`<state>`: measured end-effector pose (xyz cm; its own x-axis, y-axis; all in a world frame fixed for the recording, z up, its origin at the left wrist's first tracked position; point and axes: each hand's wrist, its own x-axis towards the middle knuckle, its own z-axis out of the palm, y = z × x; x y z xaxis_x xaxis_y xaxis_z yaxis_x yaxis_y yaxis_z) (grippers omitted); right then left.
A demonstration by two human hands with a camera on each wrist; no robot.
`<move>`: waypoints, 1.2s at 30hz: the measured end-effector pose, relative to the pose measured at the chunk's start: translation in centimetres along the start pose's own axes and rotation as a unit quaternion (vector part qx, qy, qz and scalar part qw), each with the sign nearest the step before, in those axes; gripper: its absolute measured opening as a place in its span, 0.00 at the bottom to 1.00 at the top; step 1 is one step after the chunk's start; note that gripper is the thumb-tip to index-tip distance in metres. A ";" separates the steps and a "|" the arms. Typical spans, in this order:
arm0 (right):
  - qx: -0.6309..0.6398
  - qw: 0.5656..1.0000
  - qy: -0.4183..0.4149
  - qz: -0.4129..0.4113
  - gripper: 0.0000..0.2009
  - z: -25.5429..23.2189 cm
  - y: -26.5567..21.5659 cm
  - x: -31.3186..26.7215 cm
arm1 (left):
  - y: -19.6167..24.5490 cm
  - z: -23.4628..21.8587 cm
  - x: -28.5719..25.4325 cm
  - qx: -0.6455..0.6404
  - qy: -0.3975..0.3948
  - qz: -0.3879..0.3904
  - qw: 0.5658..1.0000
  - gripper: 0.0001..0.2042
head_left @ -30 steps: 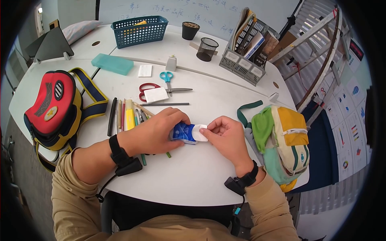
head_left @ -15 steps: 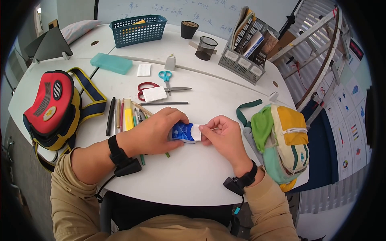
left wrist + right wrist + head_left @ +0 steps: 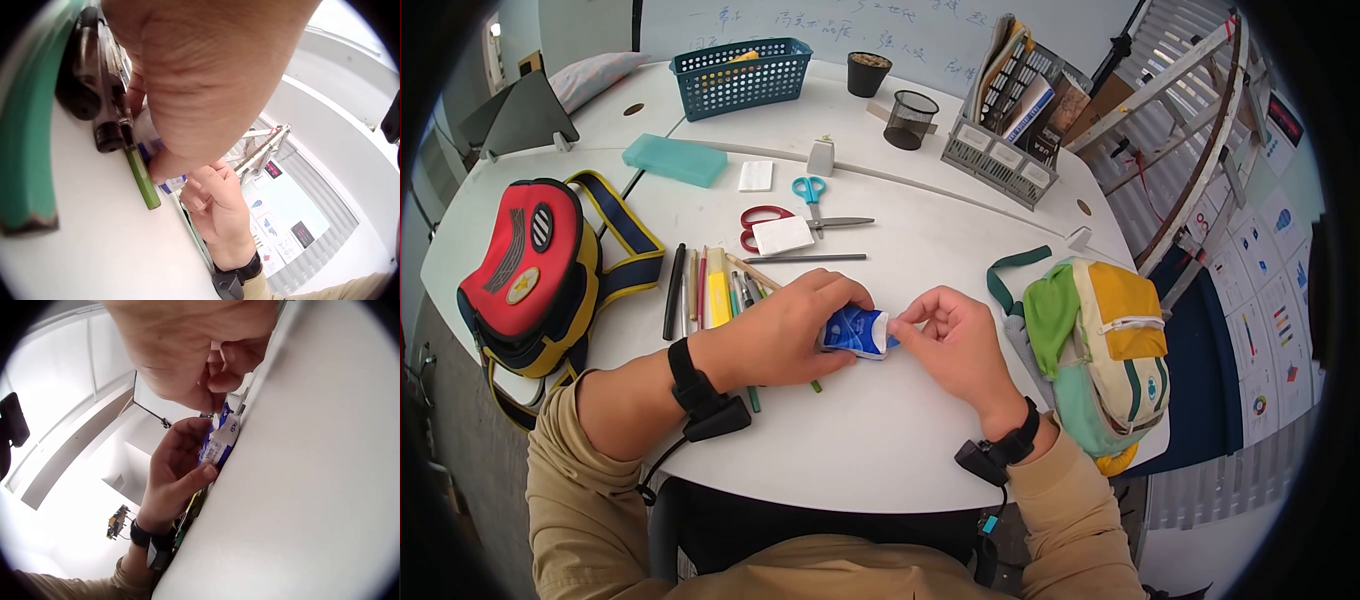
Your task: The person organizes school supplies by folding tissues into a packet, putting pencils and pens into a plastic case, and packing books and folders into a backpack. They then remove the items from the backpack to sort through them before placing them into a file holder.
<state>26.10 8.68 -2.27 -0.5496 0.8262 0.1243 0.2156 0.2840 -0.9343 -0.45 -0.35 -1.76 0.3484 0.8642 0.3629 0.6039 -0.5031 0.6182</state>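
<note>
A blue and white tissue packet (image 3: pixel 856 332) is held low over the white table, its white end facing right. My left hand (image 3: pixel 800 325) grips it from the left, thumb along the near side. With thumb and index finger, my right hand (image 3: pixel 952 340) pinches a small blue flap at the packet's right end. In the right wrist view the packet (image 3: pixel 219 440) has a raised, crinkled edge right at the right fingertips. Beside and under my left forearm lie pencils and pens, among them a yellow highlighter (image 3: pixel 720 288) and a green pencil (image 3: pixel 144 181).
A red bag (image 3: pixel 530 270) stands left, a green and yellow backpack (image 3: pixel 1100 350) right. Beyond the hands lie red-handled scissors (image 3: pixel 840 221), blue scissors (image 3: pixel 810 190), white squares (image 3: pixel 784 236) and a teal case (image 3: pixel 675 160). Farther back are a basket (image 3: pixel 740 85), a pot (image 3: pixel 867 75) and a book rack (image 3: pixel 1000 165).
The white piece at the packet's right end has shortened as my right hand moved left against it. A blue flap now shows at the right fingertips. The left hand keeps its grip.
</note>
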 end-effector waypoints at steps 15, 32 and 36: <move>-0.010 0.999 -0.037 0.035 0.12 -0.1 0.3 0.0 | 0.5 -0.6 0.1 0.025 -0.045 0.037 0.998 0.23; 0.034 0.997 -0.038 0.052 0.11 0.0 -0.5 -0.2 | 0.3 -0.7 0.2 0.084 -0.051 0.106 0.990 0.20; 0.020 0.998 -0.037 0.055 0.12 0.0 -0.2 -0.1 | 0.3 -0.6 0.2 0.072 -0.047 0.086 0.993 0.19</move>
<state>26.07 8.56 -2.08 -0.5821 0.8131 -0.0035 0.2461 0.1720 -0.9539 -0.61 -0.31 -1.03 0.5176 0.7649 0.3834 0.6232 -0.6441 0.4437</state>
